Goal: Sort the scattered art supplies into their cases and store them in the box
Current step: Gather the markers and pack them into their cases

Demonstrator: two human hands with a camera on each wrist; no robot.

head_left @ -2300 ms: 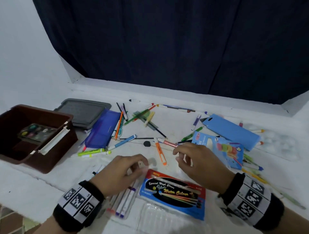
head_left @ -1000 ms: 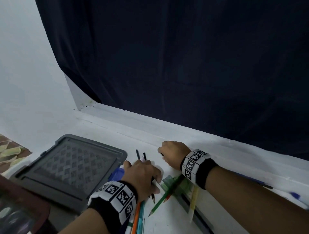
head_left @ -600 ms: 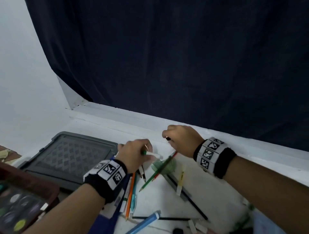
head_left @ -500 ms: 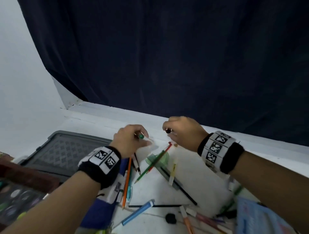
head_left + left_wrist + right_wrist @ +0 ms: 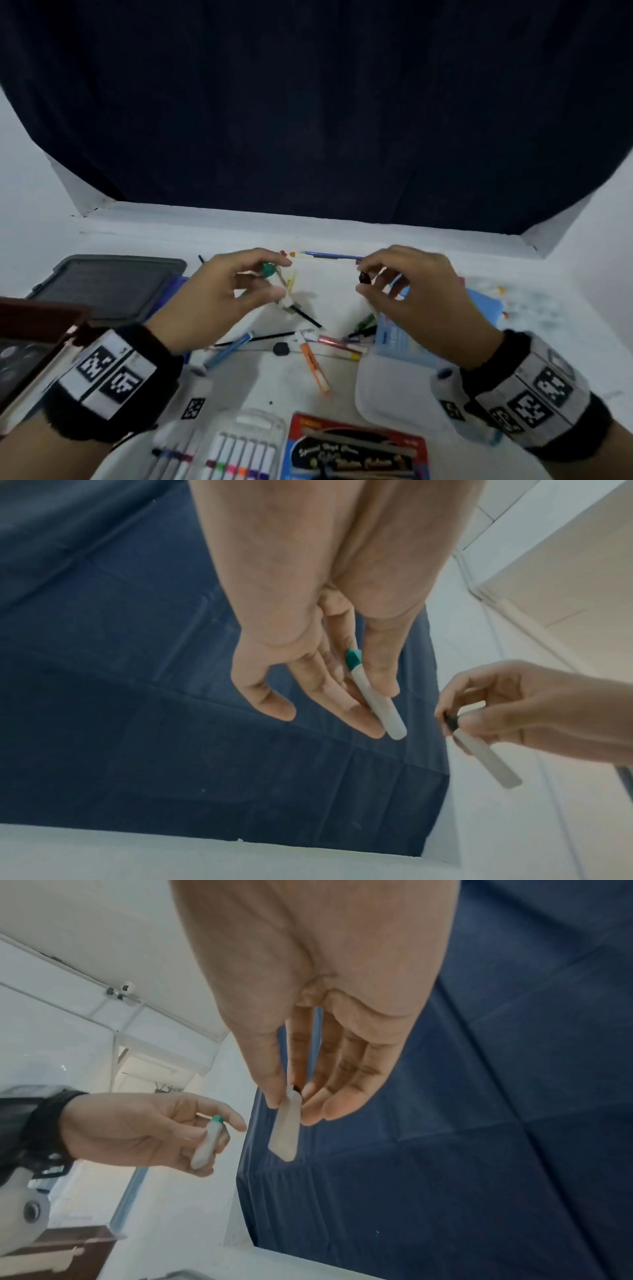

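The right hand pinches a white marker with a dark cap between thumb and fingertips, its body pointing down. Left of that marker, well apart, the left hand holds a white marker with a green cap, with a dark blue cloth behind

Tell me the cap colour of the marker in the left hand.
Green, on a white marker; the left wrist view shows it best.

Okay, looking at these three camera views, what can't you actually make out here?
- Head view: the body of the dark-capped marker is hidden by the right hand.
- Head view: the brown box is cut off by the left edge, its contents blurred.
- Head view: the marker case is cut off by the bottom edge.
- Wrist views: the table is out of frame.
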